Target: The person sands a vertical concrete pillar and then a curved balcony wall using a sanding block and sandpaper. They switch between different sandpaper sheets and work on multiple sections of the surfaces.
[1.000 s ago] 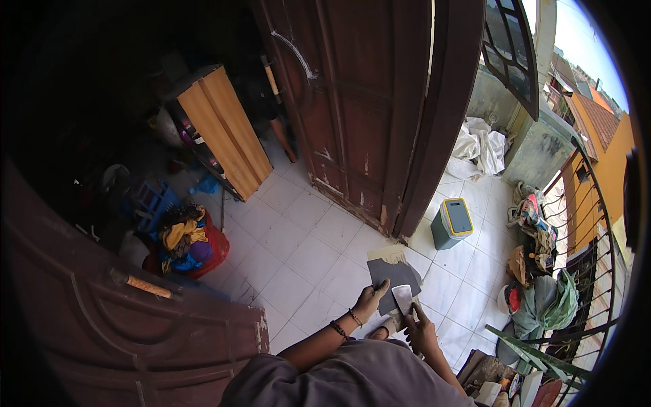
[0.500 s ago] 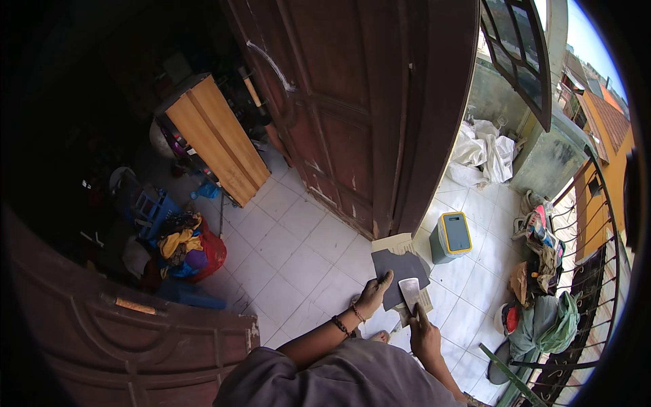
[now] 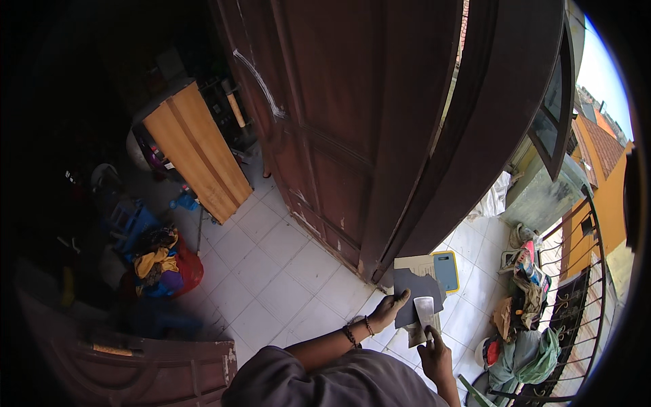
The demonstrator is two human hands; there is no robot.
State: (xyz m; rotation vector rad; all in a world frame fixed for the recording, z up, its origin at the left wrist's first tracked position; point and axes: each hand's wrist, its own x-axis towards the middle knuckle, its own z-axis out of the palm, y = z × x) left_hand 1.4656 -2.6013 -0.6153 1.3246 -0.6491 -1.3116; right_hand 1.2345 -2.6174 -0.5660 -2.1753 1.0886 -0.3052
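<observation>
My left hand (image 3: 388, 312), a bracelet and a dark band at its wrist, grips a dark grey, ragged-edged sheet (image 3: 412, 288) with its thumb on the near side. Behind that sheet shows a beige printed piece (image 3: 415, 263), also held. In my right hand (image 3: 435, 354) is a putty knife (image 3: 424, 309), its broad pale blade pointing up and lying over or just in front of the grey sheet; whether they touch I cannot tell. My fingers cover most of its handle.
A tall brown door (image 3: 332, 136) with white smears stands ahead; another door leaf (image 3: 156, 370) is at lower left. Beyond the sheets sits a bin with a grey-yellow lid (image 3: 445, 271). Shoes and bags (image 3: 529, 298) line the railing. Inside are a wooden cabinet (image 3: 196, 149) and a clothes pile (image 3: 169, 268).
The view has swung right and nearer the door. Both hands keep their hold and appear slightly lower and farther right; the sheets now overlap the bin in view.
</observation>
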